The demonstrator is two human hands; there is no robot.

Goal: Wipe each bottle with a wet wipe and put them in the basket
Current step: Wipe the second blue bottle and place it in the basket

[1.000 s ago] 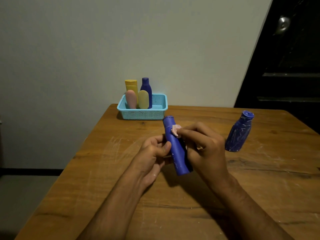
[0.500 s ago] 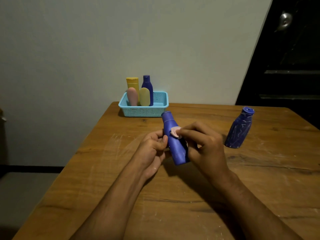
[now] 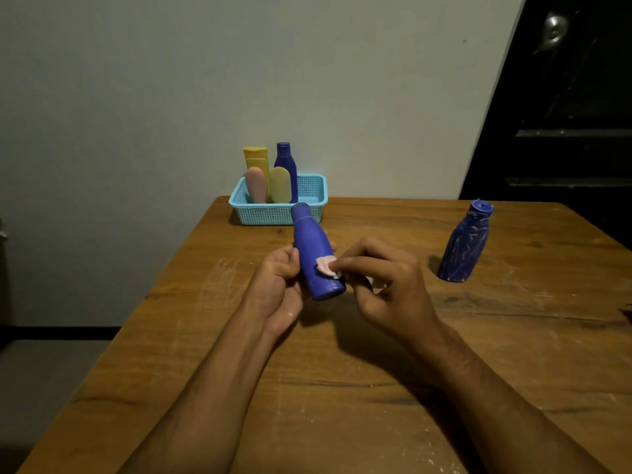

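Note:
My left hand grips a blue bottle above the table, its cap pointing away towards the basket. My right hand pinches a small pale wet wipe and presses it against the bottle's lower side. A second blue bottle, streaked with white smears, stands upright on the table to the right. The light blue basket sits at the table's far edge with several bottles standing in its left half: yellow, blue, pink and pale yellow.
The wooden table bears white scuff marks. A grey wall stands behind it and a dark door is at the back right. The table's left edge runs diagonally, with floor beyond it.
The wipe in my right hand has slid down the bottle from near the neck to the lower body. The bottle has tilted further away from me.

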